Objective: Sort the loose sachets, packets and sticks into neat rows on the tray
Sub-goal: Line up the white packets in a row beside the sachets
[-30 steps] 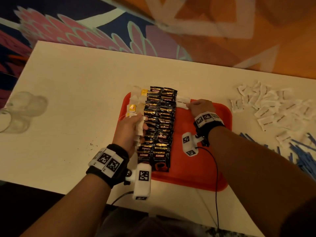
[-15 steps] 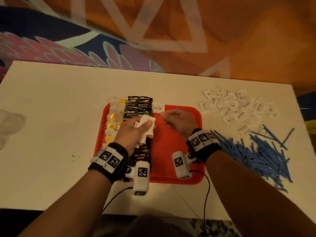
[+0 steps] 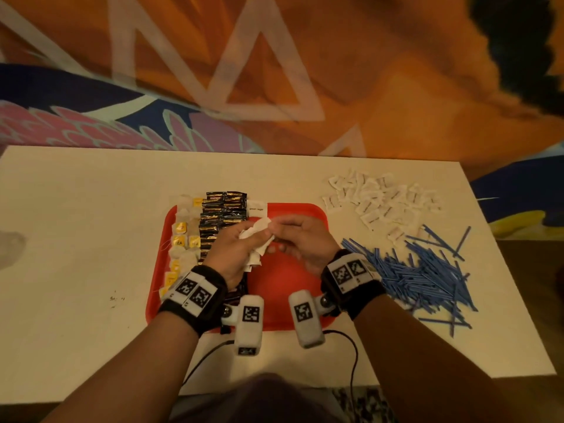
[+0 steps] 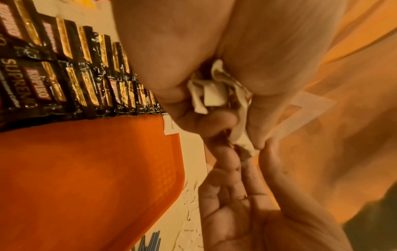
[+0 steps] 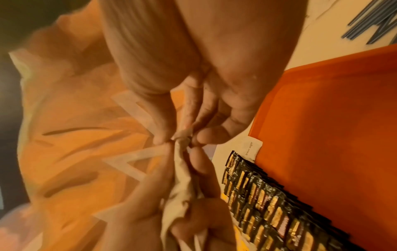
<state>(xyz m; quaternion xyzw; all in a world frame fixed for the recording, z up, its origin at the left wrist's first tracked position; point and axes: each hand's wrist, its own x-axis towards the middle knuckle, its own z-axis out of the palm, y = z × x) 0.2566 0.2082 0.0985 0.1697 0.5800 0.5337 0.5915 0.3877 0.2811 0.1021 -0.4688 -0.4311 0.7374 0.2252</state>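
An orange-red tray (image 3: 287,294) lies on the white table. On its left side are rows of tea bags (image 3: 183,236) and black coffee packets (image 3: 224,206). One white sugar sachet (image 3: 257,208) lies at the tray's far edge beside the packets. My left hand (image 3: 235,248) grips a bunch of white sachets (image 3: 254,242) above the tray. My right hand (image 3: 297,236) meets it and pinches the top sachet (image 5: 182,135) of the bunch with thumb and fingertips. The left wrist view shows the crumpled white sachets (image 4: 214,91) in my fist.
A loose heap of white sachets (image 3: 381,203) lies on the table right of the tray, and a pile of blue sticks (image 3: 427,270) lies nearer me. The tray's right half (image 3: 293,270) is bare. Patterned carpet lies beyond the table's far edge.
My right hand left the sachet laid at the tray's far edge and came back to the left hand's bunch, now pinching a sachet there. The left hand lifted toward the tray's middle.
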